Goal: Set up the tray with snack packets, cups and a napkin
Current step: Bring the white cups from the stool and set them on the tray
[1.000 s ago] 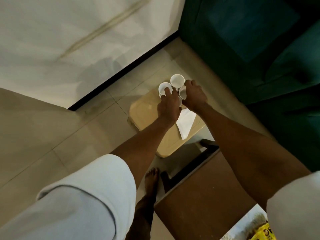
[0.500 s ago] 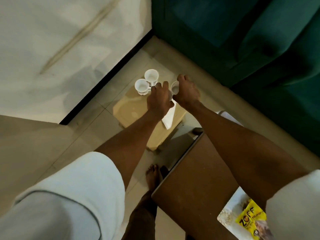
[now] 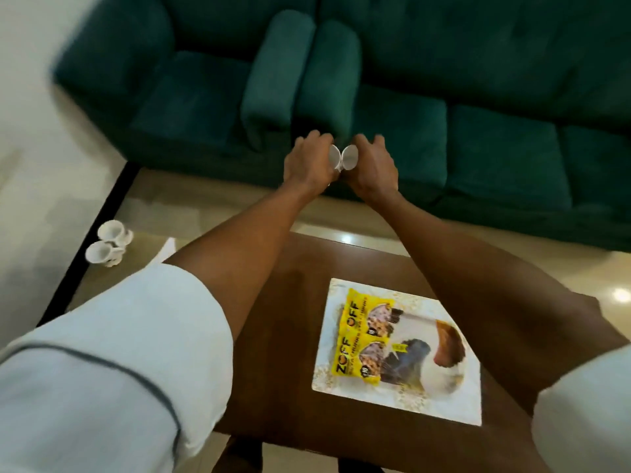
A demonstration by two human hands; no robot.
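Fingers of the left hand [image 3: 309, 165] curl tight around one small white cup [image 3: 333, 158], and those of the right hand [image 3: 372, 167] clench a second cup [image 3: 350, 158]; the two cups touch rim to rim, raised in front of the green sofa [image 3: 444, 80]. Below the forearms, the brown table [image 3: 293, 319] carries a patterned tray [image 3: 444, 394] with yellow snack packets [image 3: 358, 336] lying on it. Well apart on the floor at the left stand two more white cups [image 3: 107, 247], with a white napkin [image 3: 164, 252] just beside them.
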